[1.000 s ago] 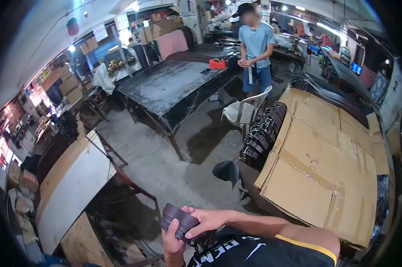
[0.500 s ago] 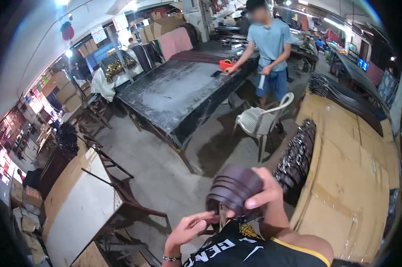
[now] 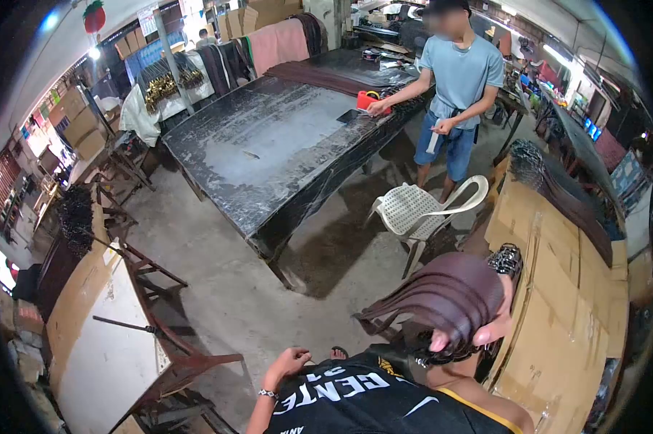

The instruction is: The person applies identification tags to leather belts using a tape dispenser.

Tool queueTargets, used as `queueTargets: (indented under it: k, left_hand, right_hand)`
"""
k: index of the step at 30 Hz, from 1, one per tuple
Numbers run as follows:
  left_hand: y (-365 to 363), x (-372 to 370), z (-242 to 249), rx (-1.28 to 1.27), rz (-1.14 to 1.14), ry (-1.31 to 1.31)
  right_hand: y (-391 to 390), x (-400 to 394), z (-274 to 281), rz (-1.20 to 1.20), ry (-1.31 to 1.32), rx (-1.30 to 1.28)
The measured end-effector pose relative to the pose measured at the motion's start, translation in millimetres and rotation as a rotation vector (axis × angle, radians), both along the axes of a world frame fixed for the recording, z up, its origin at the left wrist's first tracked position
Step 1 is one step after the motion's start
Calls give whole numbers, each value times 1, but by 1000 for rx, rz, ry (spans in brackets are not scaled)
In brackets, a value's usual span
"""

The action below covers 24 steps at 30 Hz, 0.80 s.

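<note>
A bundle of dark brown leather straps [image 3: 449,293] fans out at the lower right, its dark metal buckles bunched near the cardboard. My right hand [image 3: 485,325] is closed round the bundle, thumb and fingers pressed on the straps. The loose strap ends point left over the floor. My left hand [image 3: 292,362] is at the lower middle, in front of the black shirt, with its fingers curled. It is apart from the straps, and whether anything small is in it cannot be made out.
A long dark table [image 3: 268,166] spans the middle, with a person [image 3: 460,72] at its far side. A white plastic chair [image 3: 420,210] stands before that person. Cardboard [image 3: 558,289] covers a surface at right. A white board [image 3: 109,347] lies at left.
The straps have moved right with my right hand and now spread out instead of being curled together. My left hand has drawn away from them to the left. The view has shifted.
</note>
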<state>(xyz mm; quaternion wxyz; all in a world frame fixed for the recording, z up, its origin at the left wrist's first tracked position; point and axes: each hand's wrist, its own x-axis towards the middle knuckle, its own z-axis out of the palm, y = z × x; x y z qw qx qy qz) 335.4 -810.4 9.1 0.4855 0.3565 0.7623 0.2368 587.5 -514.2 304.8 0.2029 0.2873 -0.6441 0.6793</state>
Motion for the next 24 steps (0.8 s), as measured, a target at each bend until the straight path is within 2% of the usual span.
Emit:
queueTargets:
  k: [3,5,7,10,15,17,19,20,23,24]
  left_hand:
    - [39,-28,-13,-8,-167,80]
    - [65,-49,-26,37,-187,40]
    - [92,-73,-28,75,-211,19]
    - [144,-116,-17,109,-225,128]
    - [243,-213,1,536,93,119]
    - [276,-260,-7,698,134,375]
    - [301,-303,22,553,131,437]
    - [311,-324,-1,527,150,507]
    - [327,-353,-20,199,114,673]
    - [329,-357,-40,146,78,652]
  right_hand:
    - [-2,15,13,-400,-107,-224]
    - [1,19,20,-623,-149,-291]
    - [15,9,24,-721,-153,-247]
    - [38,-15,30,-851,-174,-191]
    - [84,-93,48,-1063,-255,-70]
    - [113,-124,75,-1148,-294,4]
    - [152,-163,118,-1208,-310,124]
    - [174,-185,142,-1226,-305,191]
    - [254,-275,247,-1219,-252,418]
    - [280,-310,282,-1198,-234,482]
